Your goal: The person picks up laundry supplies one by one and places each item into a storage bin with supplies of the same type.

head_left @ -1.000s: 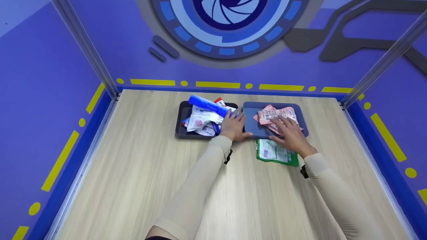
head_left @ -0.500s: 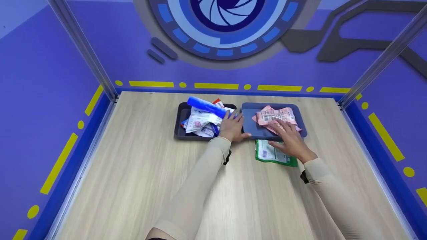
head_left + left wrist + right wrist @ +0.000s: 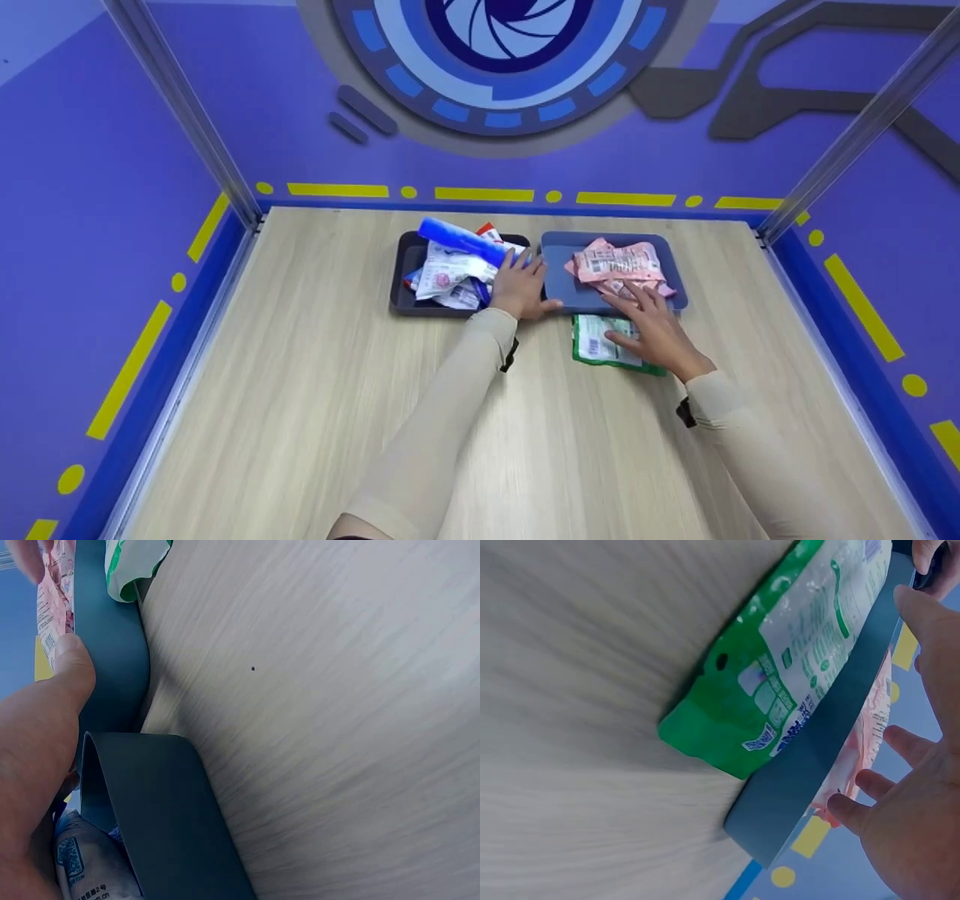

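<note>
My left hand (image 3: 519,286) rests over the right end of the dark tray (image 3: 396,289), its straight fingers on a bright blue tube-shaped pack (image 3: 459,238). Its thumb reaches toward the neighbouring grey-blue tray (image 3: 556,259). Under the blue pack lie white packets (image 3: 444,276) with printing. In the grey-blue tray, pink packets (image 3: 619,261) are stacked. My right hand (image 3: 654,334), fingers spread and holding nothing, hovers at that tray's front rim. A green-and-white packet (image 3: 596,341) lies on the table below it, along the tray wall (image 3: 810,750), partly hidden by the hand.
Both trays stand side by side on a wooden table (image 3: 315,360), toward its back. Blue panels (image 3: 480,169) with yellow marks enclose the back and sides. Metal posts (image 3: 187,112) rise at the rear corners.
My right hand has drawn back from over the pink packets to the tray's front rim and the green packet. My left hand has stayed in place.
</note>
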